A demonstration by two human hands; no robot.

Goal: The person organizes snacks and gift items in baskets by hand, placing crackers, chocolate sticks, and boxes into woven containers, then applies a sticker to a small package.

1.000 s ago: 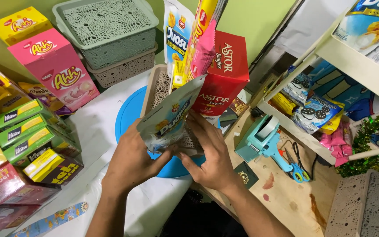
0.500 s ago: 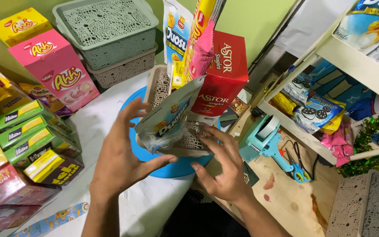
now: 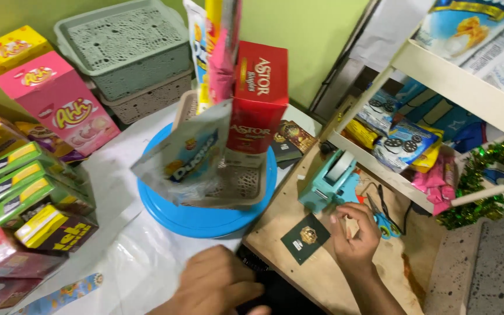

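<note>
A silver and blue snack packet (image 3: 188, 160) leans on its own against the front of a beige lattice basket (image 3: 240, 184), which sits on a round blue turntable (image 3: 205, 219). A red box (image 3: 258, 99) and tall packets (image 3: 217, 52) stand in the basket. My left hand (image 3: 217, 286) lies low on the white sheet, below the turntable, holding nothing. My right hand (image 3: 354, 236) hovers over the wooden board with its fingers curled together, next to a teal tape dispenser (image 3: 328, 181) and a dark card with a gold emblem (image 3: 305, 238).
Pink and yellow boxes (image 3: 59, 105) and green snack boxes (image 3: 24, 175) crowd the left. Stacked lattice baskets (image 3: 129, 52) stand at the back. A white shelf (image 3: 438, 76) with snack packets is at the right, with blue scissors (image 3: 383, 219) and tinsel (image 3: 479, 186) below it.
Both hands have let go of the snack packet and pulled back. The left dropped toward me, and the right moved to the board beside the tape dispenser. The packet stays leaning in the basket.
</note>
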